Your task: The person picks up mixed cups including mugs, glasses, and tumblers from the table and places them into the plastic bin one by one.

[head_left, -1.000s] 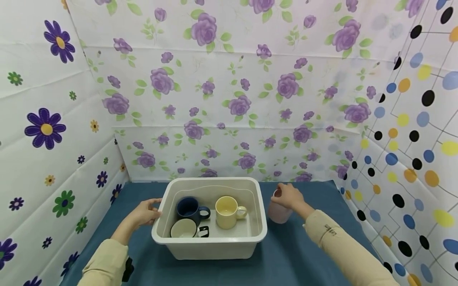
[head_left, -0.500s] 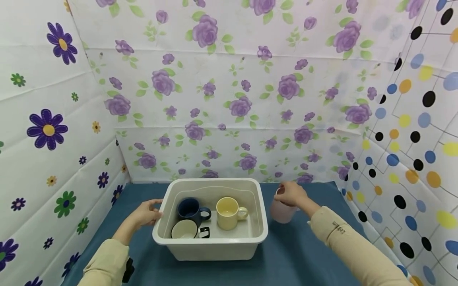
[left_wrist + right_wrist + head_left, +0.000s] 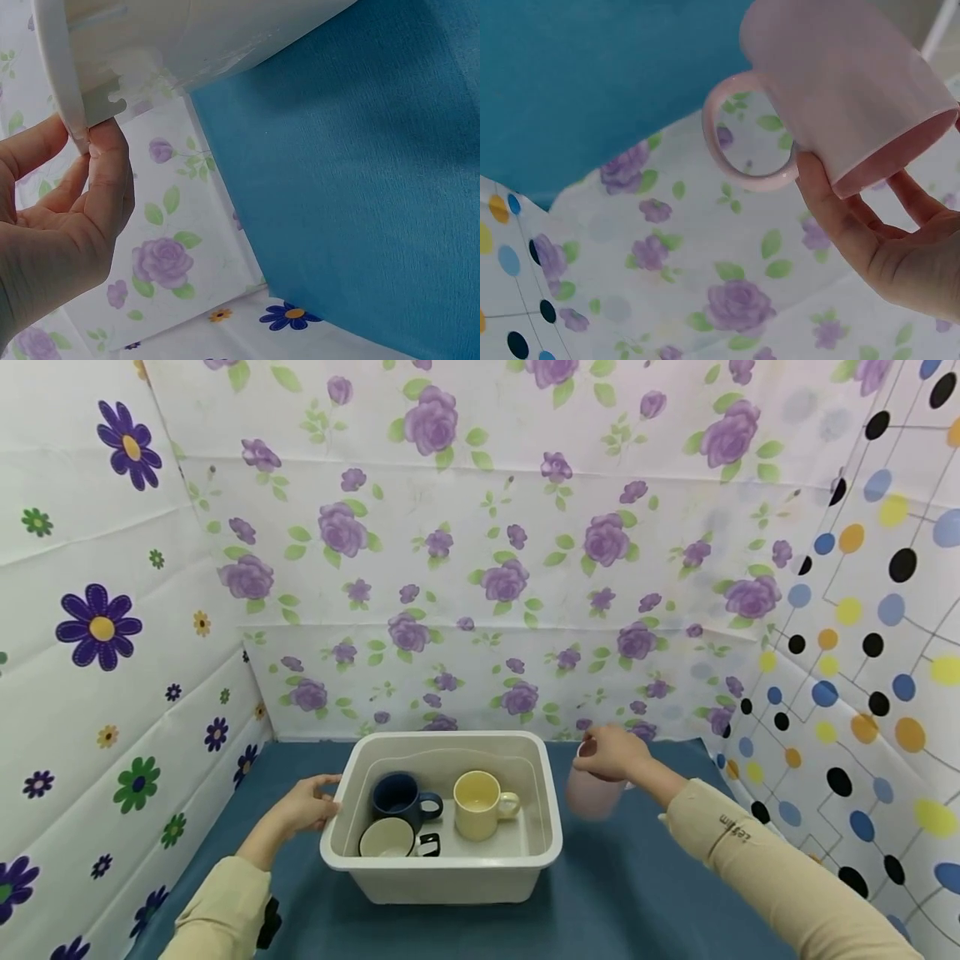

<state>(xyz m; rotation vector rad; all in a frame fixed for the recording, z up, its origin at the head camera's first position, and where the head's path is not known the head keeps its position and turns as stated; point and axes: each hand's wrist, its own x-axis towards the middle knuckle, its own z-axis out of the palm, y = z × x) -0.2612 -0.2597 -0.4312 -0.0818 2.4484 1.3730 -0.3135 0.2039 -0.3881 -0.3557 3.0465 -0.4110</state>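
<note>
A pink mug hangs from my right hand, beside the right wall of a white plastic tub. In the right wrist view, the fingers grip the mug by its rim, and its handle points away from the hand. At the tub's left side, my left hand pinches the rim; the left wrist view shows thumb and fingers on either side of that edge. Inside the tub stand a dark blue mug, a yellow mug and a cream mug with a black-and-white handle.
The tub stands on a blue cloth-covered table. A floral sheet hangs behind it. Patterned sheets also rise at the left and the right.
The pink mug has risen and shifted slightly right with my right hand, and it looks blurred now. My left hand stays at the tub's rim.
</note>
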